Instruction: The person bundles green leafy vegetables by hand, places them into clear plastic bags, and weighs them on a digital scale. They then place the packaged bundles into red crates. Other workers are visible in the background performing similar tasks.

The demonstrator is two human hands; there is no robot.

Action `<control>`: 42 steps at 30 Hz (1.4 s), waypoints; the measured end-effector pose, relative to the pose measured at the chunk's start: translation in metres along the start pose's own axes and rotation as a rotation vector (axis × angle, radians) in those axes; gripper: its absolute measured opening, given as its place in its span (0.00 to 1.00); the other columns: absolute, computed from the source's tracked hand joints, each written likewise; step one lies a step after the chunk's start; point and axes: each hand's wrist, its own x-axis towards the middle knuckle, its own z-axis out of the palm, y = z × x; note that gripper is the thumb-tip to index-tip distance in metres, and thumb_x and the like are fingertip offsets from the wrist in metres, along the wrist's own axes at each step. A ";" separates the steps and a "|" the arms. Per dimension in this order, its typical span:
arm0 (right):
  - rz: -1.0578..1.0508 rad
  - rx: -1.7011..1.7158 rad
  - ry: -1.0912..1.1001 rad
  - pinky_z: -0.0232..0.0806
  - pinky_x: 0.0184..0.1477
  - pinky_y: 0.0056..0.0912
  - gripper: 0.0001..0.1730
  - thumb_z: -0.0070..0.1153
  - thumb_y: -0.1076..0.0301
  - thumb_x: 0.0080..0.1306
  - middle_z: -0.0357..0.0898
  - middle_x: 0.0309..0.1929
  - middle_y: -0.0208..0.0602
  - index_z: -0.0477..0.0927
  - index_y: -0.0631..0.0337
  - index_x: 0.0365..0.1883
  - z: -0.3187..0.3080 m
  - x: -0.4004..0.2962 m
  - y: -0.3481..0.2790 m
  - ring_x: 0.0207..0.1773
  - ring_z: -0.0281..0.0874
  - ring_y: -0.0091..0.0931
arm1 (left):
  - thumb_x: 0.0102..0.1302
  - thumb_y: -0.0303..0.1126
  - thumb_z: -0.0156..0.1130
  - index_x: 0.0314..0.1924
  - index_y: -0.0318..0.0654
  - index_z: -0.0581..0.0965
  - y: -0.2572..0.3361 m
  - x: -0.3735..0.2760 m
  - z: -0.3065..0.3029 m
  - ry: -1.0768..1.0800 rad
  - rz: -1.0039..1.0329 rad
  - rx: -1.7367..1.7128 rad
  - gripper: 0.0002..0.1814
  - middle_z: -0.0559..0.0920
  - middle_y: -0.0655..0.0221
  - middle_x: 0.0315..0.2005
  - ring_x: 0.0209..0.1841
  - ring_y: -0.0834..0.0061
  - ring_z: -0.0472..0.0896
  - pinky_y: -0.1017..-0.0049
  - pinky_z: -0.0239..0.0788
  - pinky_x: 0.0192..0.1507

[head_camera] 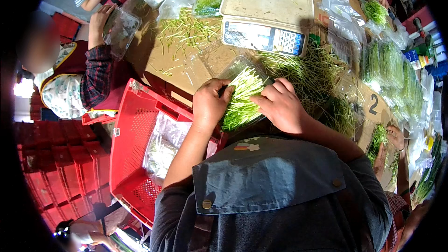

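A thick bunch of green shoots [243, 99] with pale stem ends lies in a transparent plastic tray [236, 70] in front of my body. The pale ends point away from me and the leafy tips towards me. On the left side, my left hand [210, 103] grips the bunch, its thumb resting against the stems. My right hand [283, 106] holds the right side, with fingertips laid on the stems. Just beyond that hand is a large loose heap of shoots [297, 70], reaching up to the digital scale [266, 0].
A red plastic crate [134, 147] with bagged produce stands at my left. Scattered stems [189, 29] and a packed tray [210, 1] lie on the cardboard-covered table [168, 56]. Several packed trays [388, 63] are stacked right. A co-worker [94, 70] holds a transparent tray; other people's hands work around the table.
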 end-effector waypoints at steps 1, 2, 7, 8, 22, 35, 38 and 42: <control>0.000 -0.001 0.000 0.60 0.57 0.38 0.15 0.57 0.69 0.56 0.69 0.31 0.30 0.83 0.55 0.43 0.000 0.000 0.000 0.42 0.70 0.31 | 0.61 0.31 0.69 0.40 0.35 0.84 0.000 0.000 0.000 -0.003 -0.001 -0.002 0.09 0.86 0.57 0.34 0.37 0.61 0.86 0.70 0.76 0.41; -0.001 -0.002 0.000 0.60 0.57 0.38 0.15 0.57 0.69 0.56 0.69 0.31 0.30 0.83 0.55 0.42 -0.001 0.000 -0.001 0.42 0.70 0.31 | 0.61 0.31 0.69 0.40 0.35 0.84 0.001 0.000 0.000 -0.005 -0.001 -0.004 0.09 0.86 0.57 0.34 0.37 0.61 0.86 0.69 0.76 0.41; 0.002 0.004 0.009 0.60 0.59 0.39 0.15 0.57 0.69 0.56 0.69 0.32 0.29 0.83 0.55 0.43 0.001 -0.002 -0.001 0.42 0.70 0.31 | 0.61 0.35 0.70 0.42 0.33 0.82 0.006 -0.004 -0.003 -0.025 0.043 0.033 0.14 0.85 0.54 0.37 0.41 0.56 0.84 0.66 0.74 0.46; 0.005 0.008 0.005 0.60 0.59 0.39 0.15 0.57 0.69 0.56 0.70 0.32 0.29 0.83 0.55 0.43 0.001 -0.002 -0.001 0.42 0.69 0.31 | 0.60 0.36 0.70 0.44 0.33 0.82 0.008 -0.006 -0.005 -0.049 0.048 0.036 0.16 0.84 0.54 0.39 0.43 0.55 0.83 0.65 0.74 0.47; 0.029 0.037 0.057 0.58 0.64 0.46 0.08 0.66 0.67 0.57 0.75 0.37 0.26 0.82 0.50 0.36 0.011 -0.023 0.005 0.45 0.72 0.30 | 0.55 0.36 0.73 0.46 0.34 0.79 0.012 -0.011 -0.001 -0.053 0.114 0.124 0.21 0.83 0.56 0.40 0.46 0.53 0.81 0.62 0.73 0.49; 0.067 0.015 -0.032 0.56 0.66 0.47 0.16 0.58 0.70 0.59 0.70 0.34 0.27 0.84 0.46 0.46 0.003 -0.015 0.000 0.45 0.71 0.30 | 0.56 0.36 0.73 0.40 0.37 0.81 0.007 -0.009 0.003 0.002 0.083 0.067 0.15 0.84 0.60 0.37 0.42 0.55 0.82 0.63 0.74 0.45; 0.049 0.018 -0.046 0.56 0.66 0.47 0.15 0.58 0.69 0.59 0.71 0.35 0.28 0.83 0.48 0.46 0.003 -0.017 0.000 0.46 0.71 0.31 | 0.56 0.37 0.73 0.40 0.37 0.81 0.007 -0.012 0.006 0.019 0.090 0.069 0.16 0.84 0.60 0.37 0.43 0.56 0.82 0.63 0.74 0.45; 0.074 -0.002 0.006 0.57 0.64 0.45 0.17 0.61 0.68 0.57 0.70 0.35 0.30 0.82 0.52 0.46 0.003 -0.013 -0.001 0.46 0.70 0.31 | 0.55 0.34 0.74 0.43 0.34 0.81 0.008 -0.012 0.005 0.003 0.085 0.069 0.18 0.84 0.56 0.39 0.42 0.56 0.83 0.66 0.74 0.46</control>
